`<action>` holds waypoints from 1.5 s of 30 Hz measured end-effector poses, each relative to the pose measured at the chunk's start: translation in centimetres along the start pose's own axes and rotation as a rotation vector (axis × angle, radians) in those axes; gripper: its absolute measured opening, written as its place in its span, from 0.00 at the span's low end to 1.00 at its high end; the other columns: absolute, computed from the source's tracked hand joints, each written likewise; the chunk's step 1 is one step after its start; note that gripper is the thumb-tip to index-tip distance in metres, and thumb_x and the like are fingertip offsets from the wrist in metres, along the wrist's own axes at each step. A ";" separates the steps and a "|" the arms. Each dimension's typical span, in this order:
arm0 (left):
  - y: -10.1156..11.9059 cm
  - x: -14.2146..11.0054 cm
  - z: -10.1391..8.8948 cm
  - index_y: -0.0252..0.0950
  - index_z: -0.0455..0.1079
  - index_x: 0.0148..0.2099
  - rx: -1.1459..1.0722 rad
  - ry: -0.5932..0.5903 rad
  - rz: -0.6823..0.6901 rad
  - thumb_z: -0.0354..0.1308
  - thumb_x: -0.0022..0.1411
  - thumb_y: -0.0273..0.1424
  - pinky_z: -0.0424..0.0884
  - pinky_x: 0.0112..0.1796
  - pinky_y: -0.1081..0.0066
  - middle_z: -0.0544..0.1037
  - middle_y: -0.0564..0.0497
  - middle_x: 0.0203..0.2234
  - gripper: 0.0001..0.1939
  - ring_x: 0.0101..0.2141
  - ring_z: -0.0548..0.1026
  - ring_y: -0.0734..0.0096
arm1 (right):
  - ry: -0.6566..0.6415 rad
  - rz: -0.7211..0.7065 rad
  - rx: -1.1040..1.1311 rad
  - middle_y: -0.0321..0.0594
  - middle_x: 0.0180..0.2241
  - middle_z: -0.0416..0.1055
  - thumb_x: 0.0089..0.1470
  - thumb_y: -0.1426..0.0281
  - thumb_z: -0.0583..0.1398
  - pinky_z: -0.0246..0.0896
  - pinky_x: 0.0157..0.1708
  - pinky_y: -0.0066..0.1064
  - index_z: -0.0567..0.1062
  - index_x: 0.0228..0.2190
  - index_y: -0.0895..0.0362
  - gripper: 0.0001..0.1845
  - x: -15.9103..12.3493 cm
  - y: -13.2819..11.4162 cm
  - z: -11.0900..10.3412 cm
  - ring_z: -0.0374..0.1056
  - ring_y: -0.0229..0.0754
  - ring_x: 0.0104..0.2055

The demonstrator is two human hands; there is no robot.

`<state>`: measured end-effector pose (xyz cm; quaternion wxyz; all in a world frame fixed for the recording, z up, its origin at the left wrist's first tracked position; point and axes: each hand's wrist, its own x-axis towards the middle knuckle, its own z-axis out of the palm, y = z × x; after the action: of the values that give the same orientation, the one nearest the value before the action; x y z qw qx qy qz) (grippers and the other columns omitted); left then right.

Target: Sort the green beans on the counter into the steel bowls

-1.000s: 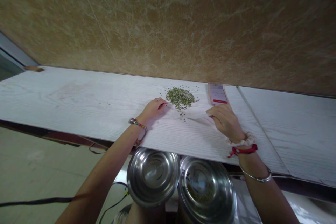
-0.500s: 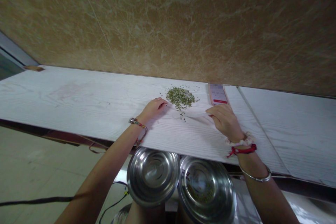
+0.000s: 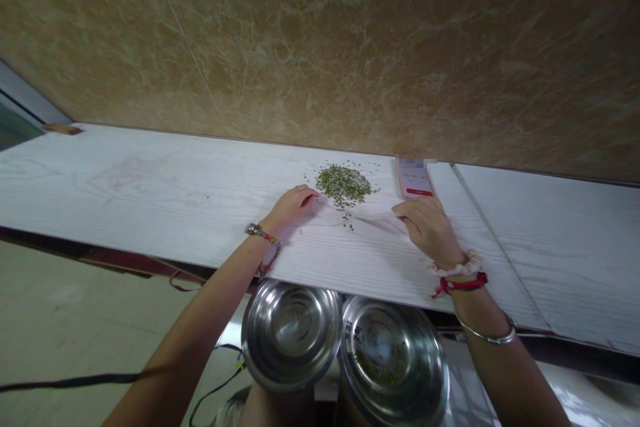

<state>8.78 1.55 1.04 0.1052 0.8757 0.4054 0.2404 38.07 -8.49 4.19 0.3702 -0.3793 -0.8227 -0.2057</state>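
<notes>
A small heap of green beans lies on a thin white sheet spread over the white wood-grain board. My left hand rests at the heap's left side, fingers curled together on the sheet's edge. At the sheet's right edge my right hand has its fingertips pinched on it. A few loose beans sit just in front of the heap. Both wrists wear bracelets.
A phone with a lit screen lies right of the beans, by the marbled wall. Below the board's near edge are two steel bowls: the left bowl and the right bowl with some beans inside. Cables run over the floor at left.
</notes>
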 end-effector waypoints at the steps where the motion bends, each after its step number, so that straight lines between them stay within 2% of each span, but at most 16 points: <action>1: 0.0 0.0 0.0 0.35 0.71 0.39 0.004 -0.002 -0.001 0.49 0.61 0.25 0.70 0.42 0.66 0.77 0.47 0.35 0.10 0.37 0.74 0.68 | -0.003 0.008 -0.011 0.35 0.28 0.75 0.55 0.78 0.54 0.58 0.37 0.34 0.71 0.33 0.53 0.09 0.0 0.0 0.1 0.68 0.39 0.32; 6: 0.0 0.0 0.0 0.35 0.71 0.40 0.011 -0.003 0.010 0.48 0.61 0.25 0.70 0.43 0.66 0.77 0.48 0.36 0.10 0.37 0.73 0.68 | 0.027 0.058 -0.070 0.37 0.28 0.75 0.55 0.77 0.54 0.57 0.37 0.34 0.71 0.34 0.54 0.08 -0.1 -0.1 0.2 0.68 0.40 0.33; 10: -0.1 0.0 0.0 0.36 0.71 0.39 0.010 0.000 0.004 0.49 0.60 0.25 0.70 0.43 0.65 0.77 0.48 0.35 0.10 0.37 0.74 0.68 | 0.060 0.045 -0.066 0.36 0.27 0.75 0.55 0.78 0.55 0.58 0.37 0.35 0.72 0.33 0.53 0.09 0.1 -0.3 0.2 0.68 0.40 0.33; 19: 0.0 0.0 0.0 0.36 0.71 0.39 -0.007 0.001 -0.006 0.49 0.60 0.25 0.70 0.43 0.66 0.77 0.48 0.36 0.10 0.38 0.73 0.68 | 0.022 -0.020 0.009 0.36 0.27 0.75 0.55 0.77 0.55 0.58 0.37 0.35 0.72 0.32 0.53 0.09 0.2 -0.8 0.4 0.68 0.39 0.32; 45: 0.0 0.0 -0.1 0.36 0.71 0.40 -0.010 -0.007 -0.008 0.48 0.61 0.25 0.70 0.42 0.65 0.76 0.48 0.35 0.11 0.37 0.73 0.68 | -0.013 -0.025 0.098 0.36 0.27 0.75 0.53 0.78 0.55 0.60 0.36 0.35 0.73 0.31 0.53 0.10 0.2 -1.0 0.0 0.68 0.39 0.32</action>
<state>8.72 1.59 1.11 0.1122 0.8743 0.4073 0.2389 37.17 -9.03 4.33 0.3803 -0.3517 -0.8389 -0.1673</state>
